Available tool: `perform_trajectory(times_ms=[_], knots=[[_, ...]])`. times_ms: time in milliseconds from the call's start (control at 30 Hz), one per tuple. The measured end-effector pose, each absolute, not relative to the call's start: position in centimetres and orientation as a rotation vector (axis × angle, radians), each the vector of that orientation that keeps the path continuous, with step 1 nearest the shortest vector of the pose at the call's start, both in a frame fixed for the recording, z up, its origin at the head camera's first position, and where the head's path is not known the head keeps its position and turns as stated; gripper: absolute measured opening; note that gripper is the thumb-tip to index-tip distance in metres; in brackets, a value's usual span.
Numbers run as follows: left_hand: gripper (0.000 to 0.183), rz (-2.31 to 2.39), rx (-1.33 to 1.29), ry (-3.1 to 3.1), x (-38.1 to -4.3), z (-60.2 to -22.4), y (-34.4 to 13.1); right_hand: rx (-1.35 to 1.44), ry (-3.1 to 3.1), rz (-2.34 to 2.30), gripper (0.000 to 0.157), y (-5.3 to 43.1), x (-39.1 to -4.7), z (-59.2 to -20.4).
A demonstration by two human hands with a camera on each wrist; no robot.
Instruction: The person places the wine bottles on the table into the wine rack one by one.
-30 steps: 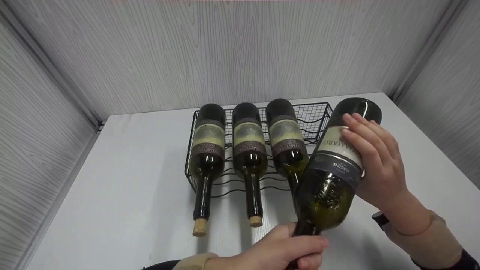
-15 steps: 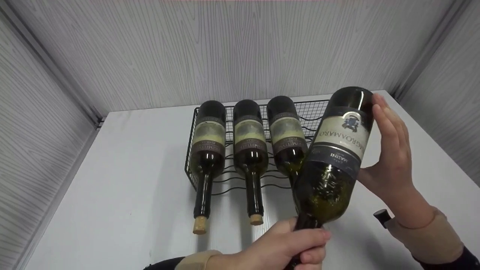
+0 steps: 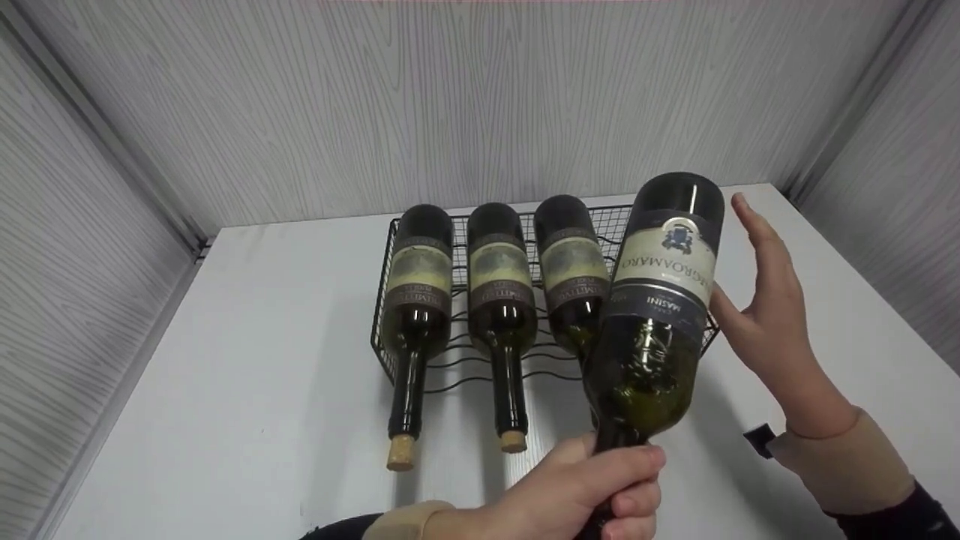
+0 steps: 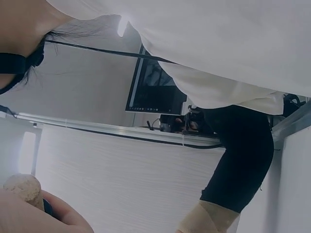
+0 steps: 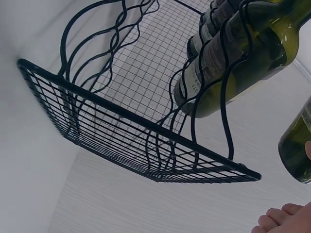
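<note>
My left hand (image 3: pixel 581 487) grips the neck of a dark green wine bottle (image 3: pixel 664 277), which tilts with its base up and away. Its cream and dark label faces me upside down. Beside the bottle, my right hand (image 3: pixel 776 322) has straight fingers apart from the glass; the thumb lies at the label's edge, touching or nearly so. A cork (image 4: pixel 23 187) shows above the left hand in the left wrist view. Three corked wine bottles (image 3: pixel 418 277) lie side by side in a black wire wine rack (image 3: pixel 459 384). The held bottle covers part of the rack's right side.
The rack stands on a white table (image 3: pixel 262 360), with pale wood-grain panels (image 3: pixel 480 97) behind and at both sides. Open wire slots show in the right wrist view. A monitor (image 4: pixel 155 87) appears behind the person in the left wrist view.
My right hand's fingers have come off the label and straightened out to the right. The held bottle has shifted a little left and stands slightly straighter. The racked bottles stay put.
</note>
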State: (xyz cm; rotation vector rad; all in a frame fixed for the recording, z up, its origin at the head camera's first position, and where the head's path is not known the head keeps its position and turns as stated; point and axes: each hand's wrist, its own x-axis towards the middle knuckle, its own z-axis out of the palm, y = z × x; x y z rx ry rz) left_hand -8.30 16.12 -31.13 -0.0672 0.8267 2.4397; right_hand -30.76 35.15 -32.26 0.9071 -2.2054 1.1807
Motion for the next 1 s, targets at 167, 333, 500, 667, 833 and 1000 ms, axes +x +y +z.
perform_trajectory(times_ms=[167,333,500,667,833,1000], knots=[[0.013,2.446,-0.097,0.792,-8.5,-31.1,16.7,0.821,-2.41,1.277,0.071,35.1,-31.3,-33.5],[0.011,2.467,-0.107,0.782,-8.6,-31.1,17.2,0.781,-2.517,1.365,0.069,35.0,-31.7,-34.4],[0.014,2.463,-0.123,0.802,-8.7,-31.2,17.4,0.767,-2.576,1.382,0.069,34.9,-32.0,-34.9],[0.019,2.44,-0.134,0.846,-8.9,-31.2,17.5,0.759,-2.623,1.431,0.066,34.8,-32.1,-35.2],[0.017,2.438,-0.164,0.831,-9.2,-31.2,17.8,0.775,-2.635,1.524,0.06,34.8,-32.1,-35.3],[0.017,2.44,-0.166,0.836,-9.4,-31.1,18.2,0.768,-2.642,1.564,0.056,34.7,-32.1,-35.4]])
